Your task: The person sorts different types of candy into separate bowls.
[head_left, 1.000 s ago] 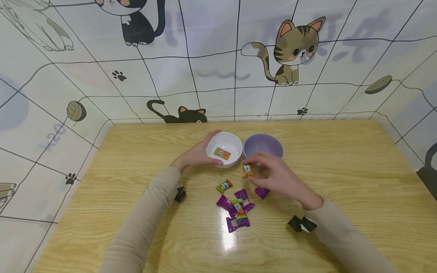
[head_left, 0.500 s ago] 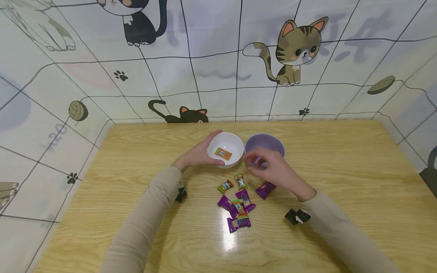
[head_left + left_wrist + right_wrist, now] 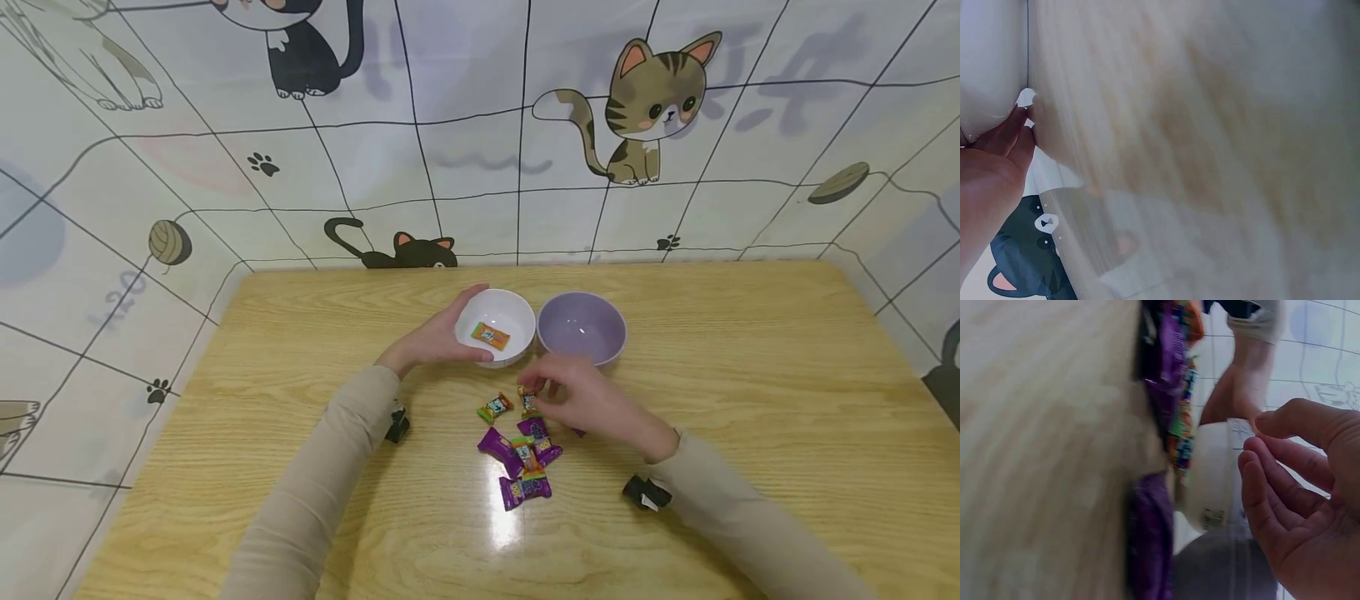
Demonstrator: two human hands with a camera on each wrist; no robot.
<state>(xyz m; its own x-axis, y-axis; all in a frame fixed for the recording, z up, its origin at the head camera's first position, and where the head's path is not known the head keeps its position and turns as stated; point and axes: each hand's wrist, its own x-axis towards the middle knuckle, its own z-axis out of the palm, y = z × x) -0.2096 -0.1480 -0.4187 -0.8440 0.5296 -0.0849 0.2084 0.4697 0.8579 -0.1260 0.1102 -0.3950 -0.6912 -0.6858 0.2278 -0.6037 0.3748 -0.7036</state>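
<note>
Right hand (image 3: 588,402) shifted from near rim of purple bowl (image 3: 581,325) to orange-wrapped candy (image 3: 528,402), lying on table (image 3: 735,350) before bowls. Thumb and fingers parted around candy; firm pinch not shown. Purple-wrapped candies (image 3: 498,450) clustered just beside; could be nudged along by thumb, or slick wrapper lost from fingertips. White bowl (image 3: 513,315), orange packet (image 3: 491,336) inside, clasped at side by left hand (image 3: 429,342); tipping possible if rim pressed unevenly.
</note>
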